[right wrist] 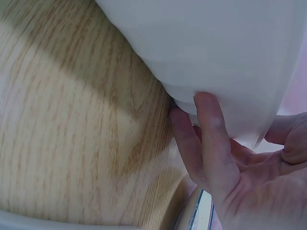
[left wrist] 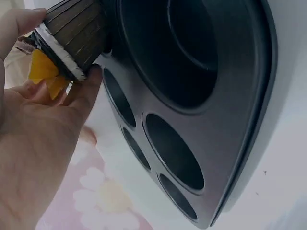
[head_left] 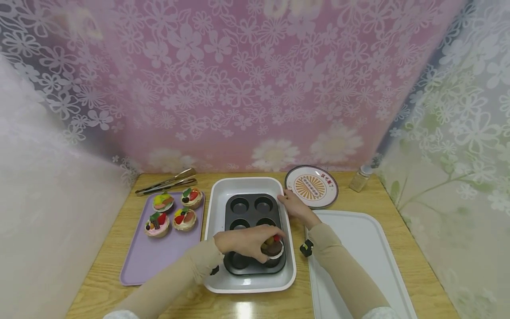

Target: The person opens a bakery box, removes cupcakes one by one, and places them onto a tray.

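Observation:
My left hand (head_left: pixel 251 241) pinches a chocolate cupcake (head_left: pixel 274 250) by its upper edge, thumb on one side and fingers on the other. In the left wrist view the cupcake (left wrist: pixel 79 36) has a brown ribbed side, a white rim and orange pieces on top. It is at the near right cup of a dark muffin tin (head_left: pixel 252 212); how deep its base sits cannot be told. The tin lies in a white deep tray (head_left: pixel 247 180). With thumb over the rim and fingers against the outer wall, my right hand (head_left: pixel 296 208) grips that tray's right side.
On the left, a purple tray (head_left: pixel 167 261) bears several fruit-topped cupcakes (head_left: pixel 157 225), with metal tongs (head_left: pixel 167 182) behind it. To the right are a patterned plate (head_left: pixel 312 186), a flat white tray (head_left: pixel 358 257) and a small lidded jar (head_left: pixel 361 178). Curtains enclose the table.

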Demonstrator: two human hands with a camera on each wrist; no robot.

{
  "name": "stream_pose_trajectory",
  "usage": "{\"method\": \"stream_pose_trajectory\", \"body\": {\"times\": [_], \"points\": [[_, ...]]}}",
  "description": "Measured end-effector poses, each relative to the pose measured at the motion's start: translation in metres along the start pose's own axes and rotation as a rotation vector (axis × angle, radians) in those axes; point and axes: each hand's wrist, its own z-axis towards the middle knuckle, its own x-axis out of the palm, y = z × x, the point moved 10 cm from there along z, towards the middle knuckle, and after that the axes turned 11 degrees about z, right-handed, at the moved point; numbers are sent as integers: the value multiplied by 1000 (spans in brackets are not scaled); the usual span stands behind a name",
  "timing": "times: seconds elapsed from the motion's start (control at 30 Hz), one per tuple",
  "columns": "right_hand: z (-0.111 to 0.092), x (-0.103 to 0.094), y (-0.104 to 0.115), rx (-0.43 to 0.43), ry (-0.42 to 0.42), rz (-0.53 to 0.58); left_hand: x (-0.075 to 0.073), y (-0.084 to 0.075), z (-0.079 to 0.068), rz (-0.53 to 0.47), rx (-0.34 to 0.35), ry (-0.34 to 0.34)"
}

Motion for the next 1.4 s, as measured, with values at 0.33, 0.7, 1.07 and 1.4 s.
{"method": "stream_pose_trajectory", "body": {"times": [0.33, 0.7, 1.07, 1.4], "points": [[0, 0, 6, -24, 3, -14, -26, 2, -11, 12, -4, -96], [2, 2, 4, -11, 13, -15, -57, 11, -35, 20, -9, -213], [0, 3, 4, -14, 8, 19, -81, 22, -69, 7, -74, -295], [1, 2, -2, 8, 10, 29, -90, 33, -106, -9, -125, -366]]}}
